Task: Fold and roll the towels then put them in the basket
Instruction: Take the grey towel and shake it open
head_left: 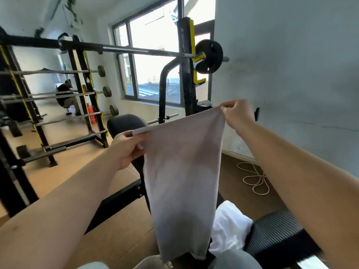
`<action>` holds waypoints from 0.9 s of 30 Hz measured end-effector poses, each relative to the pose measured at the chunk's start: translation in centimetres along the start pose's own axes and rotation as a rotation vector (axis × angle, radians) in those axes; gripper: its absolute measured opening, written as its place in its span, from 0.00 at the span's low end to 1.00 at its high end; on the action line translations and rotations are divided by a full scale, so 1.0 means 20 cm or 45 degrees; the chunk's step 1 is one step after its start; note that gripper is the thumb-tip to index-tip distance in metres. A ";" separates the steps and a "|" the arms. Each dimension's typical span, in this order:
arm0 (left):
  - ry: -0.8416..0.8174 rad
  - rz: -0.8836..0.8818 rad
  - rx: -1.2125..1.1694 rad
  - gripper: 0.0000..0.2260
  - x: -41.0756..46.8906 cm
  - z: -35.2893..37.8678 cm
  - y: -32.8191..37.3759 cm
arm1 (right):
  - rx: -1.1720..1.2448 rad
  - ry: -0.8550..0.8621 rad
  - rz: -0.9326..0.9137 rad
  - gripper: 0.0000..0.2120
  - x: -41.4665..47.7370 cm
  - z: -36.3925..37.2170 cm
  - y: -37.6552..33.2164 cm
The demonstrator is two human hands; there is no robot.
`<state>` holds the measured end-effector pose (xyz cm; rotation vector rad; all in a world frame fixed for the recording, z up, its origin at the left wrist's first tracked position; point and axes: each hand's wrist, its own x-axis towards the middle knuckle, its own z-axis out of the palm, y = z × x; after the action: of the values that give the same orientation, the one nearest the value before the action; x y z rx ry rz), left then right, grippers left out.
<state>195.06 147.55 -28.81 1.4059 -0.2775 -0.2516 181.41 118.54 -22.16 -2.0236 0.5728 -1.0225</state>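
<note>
I hold a light grey towel (182, 177) up in front of me, and it hangs down lengthwise over the bench. My left hand (127, 150) pinches its upper left corner. My right hand (238, 113) pinches the upper right corner, held higher and further away. The top edge runs taut between both hands. A crumpled white towel (230, 232) lies on the black padded bench (277, 235) below, partly hidden behind the grey towel. No basket is in view.
A loaded barbell (208, 56) rests on a black and yellow rack straight ahead. A rack of bars (64, 105) stands at left, with a seated person (67, 98) beyond it. A white rope (254, 177) lies coiled on the floor by the right wall.
</note>
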 end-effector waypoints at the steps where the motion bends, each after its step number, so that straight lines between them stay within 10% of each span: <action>1: -0.020 0.010 -0.033 0.13 -0.01 0.01 0.04 | 0.026 0.035 0.008 0.09 0.02 -0.02 -0.01; 14: 0.225 0.531 0.034 0.07 0.00 0.21 0.39 | 0.420 0.243 -0.060 0.09 0.27 -0.09 -0.17; 27: 0.354 0.323 0.217 0.15 0.44 0.05 0.00 | 0.054 0.110 -0.143 0.11 0.60 0.59 0.01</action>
<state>203.04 143.71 -28.33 1.5363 -0.2477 0.1794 198.01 115.51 -21.04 -2.0004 0.4826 -1.1841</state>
